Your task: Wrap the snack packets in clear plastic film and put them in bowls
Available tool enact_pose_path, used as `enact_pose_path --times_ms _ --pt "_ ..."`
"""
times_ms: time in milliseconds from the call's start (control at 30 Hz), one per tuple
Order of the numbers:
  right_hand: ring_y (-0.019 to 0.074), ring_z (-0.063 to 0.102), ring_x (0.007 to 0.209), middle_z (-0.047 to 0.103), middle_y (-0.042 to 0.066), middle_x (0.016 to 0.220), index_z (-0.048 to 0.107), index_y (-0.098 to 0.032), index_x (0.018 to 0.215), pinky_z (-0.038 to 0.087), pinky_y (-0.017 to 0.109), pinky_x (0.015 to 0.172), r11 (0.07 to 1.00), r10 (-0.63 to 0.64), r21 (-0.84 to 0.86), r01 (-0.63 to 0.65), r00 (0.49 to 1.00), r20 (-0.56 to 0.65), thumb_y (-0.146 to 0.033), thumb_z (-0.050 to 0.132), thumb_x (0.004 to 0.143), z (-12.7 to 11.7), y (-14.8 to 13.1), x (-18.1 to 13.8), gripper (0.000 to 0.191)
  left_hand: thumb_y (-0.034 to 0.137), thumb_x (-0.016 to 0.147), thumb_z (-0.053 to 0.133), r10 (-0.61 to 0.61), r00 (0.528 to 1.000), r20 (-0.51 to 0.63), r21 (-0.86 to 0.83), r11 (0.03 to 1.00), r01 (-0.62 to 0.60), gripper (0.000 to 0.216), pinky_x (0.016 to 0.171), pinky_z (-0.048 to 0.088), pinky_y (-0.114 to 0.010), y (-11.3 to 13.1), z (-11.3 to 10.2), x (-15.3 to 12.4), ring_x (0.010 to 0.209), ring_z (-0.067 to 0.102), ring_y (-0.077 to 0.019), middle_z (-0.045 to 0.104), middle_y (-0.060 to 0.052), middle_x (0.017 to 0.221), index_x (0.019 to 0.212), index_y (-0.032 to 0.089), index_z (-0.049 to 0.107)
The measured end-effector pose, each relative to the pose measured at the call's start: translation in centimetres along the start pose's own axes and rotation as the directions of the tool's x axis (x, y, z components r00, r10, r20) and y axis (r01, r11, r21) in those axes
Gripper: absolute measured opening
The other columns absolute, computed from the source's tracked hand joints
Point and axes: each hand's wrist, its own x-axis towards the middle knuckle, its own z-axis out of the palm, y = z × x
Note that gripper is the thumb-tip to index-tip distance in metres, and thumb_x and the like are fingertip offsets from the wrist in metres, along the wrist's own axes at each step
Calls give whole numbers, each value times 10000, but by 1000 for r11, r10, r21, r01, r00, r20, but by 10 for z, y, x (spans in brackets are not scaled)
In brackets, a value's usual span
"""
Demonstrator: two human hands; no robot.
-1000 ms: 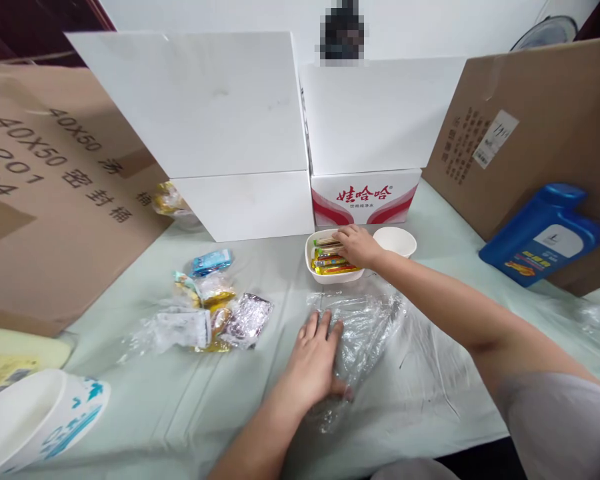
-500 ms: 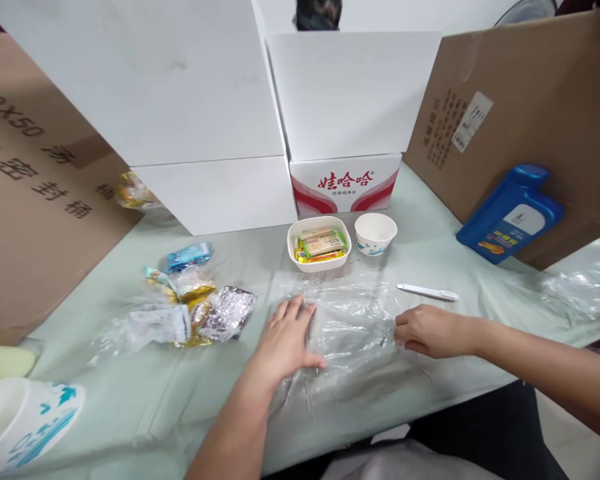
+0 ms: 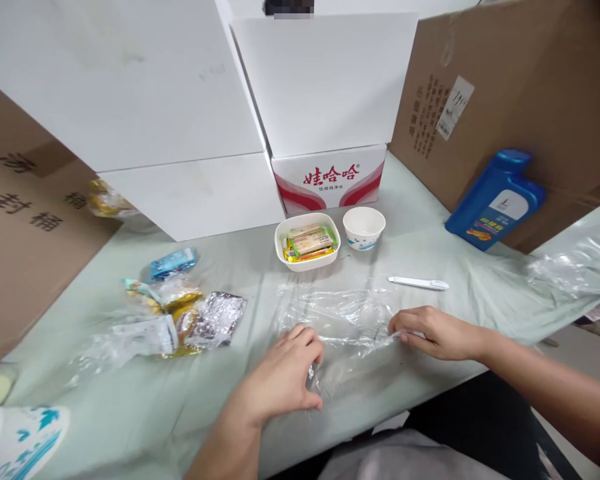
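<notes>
A clear plastic bag (image 3: 341,313), thin and wrinkled, lies flat on the cloth-covered table between my hands. My left hand (image 3: 286,375) rests at its near left corner, with bent fingers touching the film and the thumb held apart from them. At the right side, my right hand (image 3: 437,333) pinches the bag's edge between thumb and fingers. Just beyond that hand lies a white utility knife (image 3: 419,283). Behind the bag stand a white tray (image 3: 307,265) of wrapped snacks (image 3: 309,243) and a white paper bowl (image 3: 364,229) with a blue pattern.
Several crumpled snack wrappers (image 3: 180,317) lie at the left, near a blue packet (image 3: 173,263). A large paper tub (image 3: 27,440) sits at the near left corner. White boxes (image 3: 330,87) wall off the back. A blue bottle (image 3: 497,200) leans against the cardboard box (image 3: 530,100) at right.
My left hand has drawn nearer to me along the bag, its spread fingers now bent. My right hand still grips the bag's right edge. The view has shifted slightly, moving the scene leftward.
</notes>
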Motion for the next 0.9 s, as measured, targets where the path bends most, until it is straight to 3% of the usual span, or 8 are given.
enact_pose_path --times_ms 67,167,367,500,667,767,900 --pt "185 629 732 664 60 827 572 -194 979 468 309 668 994 96 -46 -96 995 -8 -278 372 987 0 3 0 217 171 711 635 -1 999 -32 32 999 2 89 871 434 -342 3 1 -1 1023 521 -229 580 -28 988 736 197 554" --pt "186 618 674 646 40 749 540 -209 902 442 303 632 984 158 -77 -162 986 -51 -309 355 994 0 5 -2 229 84 747 475 52 998 -26 -45 998 -53 138 841 431 -305 4 -6 -6 955 549 -186 605 -17 941 745 200 550" --pt "163 665 673 696 20 802 503 -227 915 489 293 661 961 232 165 -223 972 -42 -290 325 993 4 6 -3 205 227 848 456 45 992 120 -372 928 3 112 618 418 -236 -11 -21 -11 670 565 -126 648 13 761 827 201 562" --pt "166 657 592 679 4 723 518 -226 922 497 292 620 923 362 187 -337 924 -123 -309 331 977 11 10 6 212 314 838 498 -136 990 -44 -394 913 108 134 629 431 -240 -30 -20 0 690 570 -140 638 8 755 813 198 559" --pt "178 640 517 662 -5 628 580 -208 998 480 293 592 864 502 72 -498 845 -187 -289 327 960 18 17 21 268 328 872 459 -316 922 -224 -408 889 205 150 641 437 -251 -46 -12 18 696 620 -156 636 14 729 812 209 528" --pt "230 700 704 712 52 720 615 -187 1045 488 313 665 832 510 -96 -546 822 -252 -292 333 967 18 20 26 311 286 909 412 -413 871 -266 -381 875 299 135 625 423 -248 -43 -10 26 615 629 -138 662 27 731 846 219 512" --pt "280 707 903 745 122 984 604 -169 1198 497 353 752 781 493 -248 -574 809 -319 -279 338 976 18 26 31 363 252 940 405 -482 817 -316 -161 876 455 159 642 397 -258 -34 -7 36 674 652 -155 708 -9 815 916 217 559"
